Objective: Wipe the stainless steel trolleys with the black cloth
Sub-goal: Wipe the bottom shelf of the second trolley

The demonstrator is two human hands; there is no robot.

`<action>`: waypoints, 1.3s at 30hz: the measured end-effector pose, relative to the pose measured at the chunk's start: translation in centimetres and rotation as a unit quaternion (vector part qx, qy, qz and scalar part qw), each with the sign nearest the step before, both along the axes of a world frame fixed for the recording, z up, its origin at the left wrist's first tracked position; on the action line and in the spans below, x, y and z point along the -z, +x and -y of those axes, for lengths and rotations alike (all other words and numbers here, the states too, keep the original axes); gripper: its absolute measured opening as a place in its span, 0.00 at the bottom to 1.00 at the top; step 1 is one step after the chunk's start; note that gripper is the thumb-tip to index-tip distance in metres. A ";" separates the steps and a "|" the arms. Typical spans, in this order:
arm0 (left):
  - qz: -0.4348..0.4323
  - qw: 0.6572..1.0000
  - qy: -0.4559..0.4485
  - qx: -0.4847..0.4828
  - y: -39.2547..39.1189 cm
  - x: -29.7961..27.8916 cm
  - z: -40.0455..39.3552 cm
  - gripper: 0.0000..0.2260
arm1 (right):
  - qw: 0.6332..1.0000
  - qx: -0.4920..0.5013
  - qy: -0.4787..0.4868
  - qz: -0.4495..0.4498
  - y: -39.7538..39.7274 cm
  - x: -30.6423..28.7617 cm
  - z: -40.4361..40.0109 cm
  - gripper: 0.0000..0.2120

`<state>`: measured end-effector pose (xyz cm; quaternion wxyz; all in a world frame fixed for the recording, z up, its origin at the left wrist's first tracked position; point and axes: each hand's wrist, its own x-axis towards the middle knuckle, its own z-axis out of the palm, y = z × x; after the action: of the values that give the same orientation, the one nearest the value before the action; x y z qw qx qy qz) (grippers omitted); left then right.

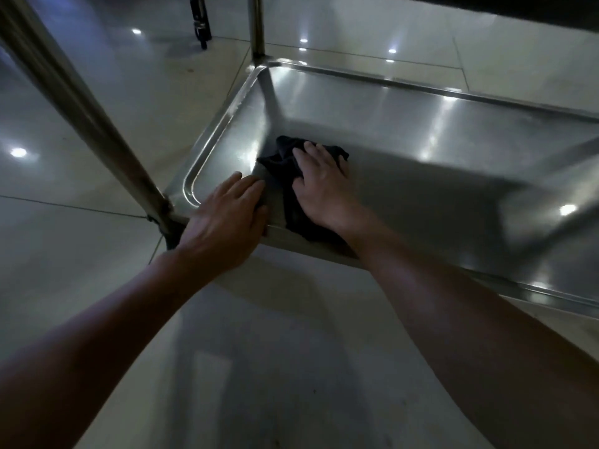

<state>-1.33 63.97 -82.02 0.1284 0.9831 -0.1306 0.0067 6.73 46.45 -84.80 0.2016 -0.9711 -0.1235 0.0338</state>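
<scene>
- The black cloth (285,163) lies bunched on the lower shelf (405,140) of the stainless steel trolley (227,118), near the shelf's left end; a tail of it runs back toward the person and drapes over the near rim beneath the right wrist
- The right hand (321,186) lies palm-down on the cloth, fingers fairly straight and spread, pressing it onto the steel rather than curling round it (the thumb side sits against the bunched folds)
- The left hand (227,215) rests just to the left of the cloth, fingers straight and together, laid over the near rim close to the rounded corner; it holds nothing and reads as a brace on the trolley
- The relation that counts: the shelf's long axis runs off to the right and away, and most of its bare surface lies to the right of the cloth, while the left rim and the corner post (81,102) sit close by on the other side
- So the right hand, already on the cloth, is the one placed to carry the stroke; I judge the next sweep has far more room rightward along the shelf than leftward
- Glossy floor tiles (97,286) surround the trolley, with ceiling lights reflected in them
</scene>
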 end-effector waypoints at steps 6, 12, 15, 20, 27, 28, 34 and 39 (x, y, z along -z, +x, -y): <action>-0.029 0.999 0.030 0.020 -1.7 -0.5 6.5 0.23 | 1.000 0.011 -0.017 -0.008 -3.1 -0.7 8.1 0.26; -0.039 0.997 0.034 0.058 -3.2 -1.1 13.8 0.22 | 0.999 0.026 -0.038 -0.003 -5.2 -0.4 16.2 0.27; -0.034 0.995 0.046 0.084 -3.5 -1.2 17.1 0.22 | 0.999 0.031 -0.042 -0.005 -6.2 -0.5 20.5 0.27; -0.036 0.991 0.060 0.112 -3.4 -1.5 22.8 0.21 | 0.997 0.054 -0.052 -0.002 -8.1 -0.6 27.2 0.27; -0.013 0.986 0.051 0.159 -3.4 -2.2 31.1 0.22 | 0.994 0.101 -0.047 -0.008 -9.5 0.0 34.8 0.28; -0.016 0.985 0.051 0.165 -3.3 -2.1 32.2 0.22 | 0.993 0.106 -0.049 -0.010 -9.8 0.0 35.8 0.28; -0.022 0.980 0.037 0.193 -4.1 -1.9 37.6 0.21 | 0.989 0.125 -0.080 -0.019 -12.5 -0.6 42.4 0.29; -0.015 0.977 0.031 0.211 -4.7 -1.8 41.6 0.19 | 0.984 0.158 -0.083 -0.024 -15.0 -1.0 47.4 0.29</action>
<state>-6.03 22.38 -80.20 0.0985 0.9370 -0.3329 -0.0393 -8.25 -0.93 -83.84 0.1262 -0.9906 0.0392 0.0347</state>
